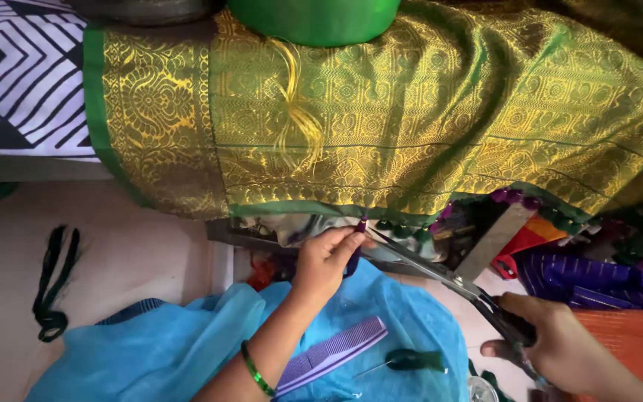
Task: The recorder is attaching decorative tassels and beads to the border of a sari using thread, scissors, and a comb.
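Observation:
A green and gold patterned cloth [411,112] hangs over a raised surface, its green hem running across the middle of the view. My left hand [325,257] pinches a small maroon tassel [361,225] at that hem. My right hand [560,346] grips the dark handles of a pair of scissors [440,272], whose long blades point up and left with their tips right at the tassel by my left fingers. A green bangle [257,371] is on my left wrist.
Light blue netted fabric [187,342] covers my lap, with a lilac comb [333,353] and a green-handled tool [411,361] lying on it. Purple and orange cloths [589,279] are piled at right. Dark thread loops [53,283] lie on the floor at left. A black-and-white patterned sheet [16,74] is top left.

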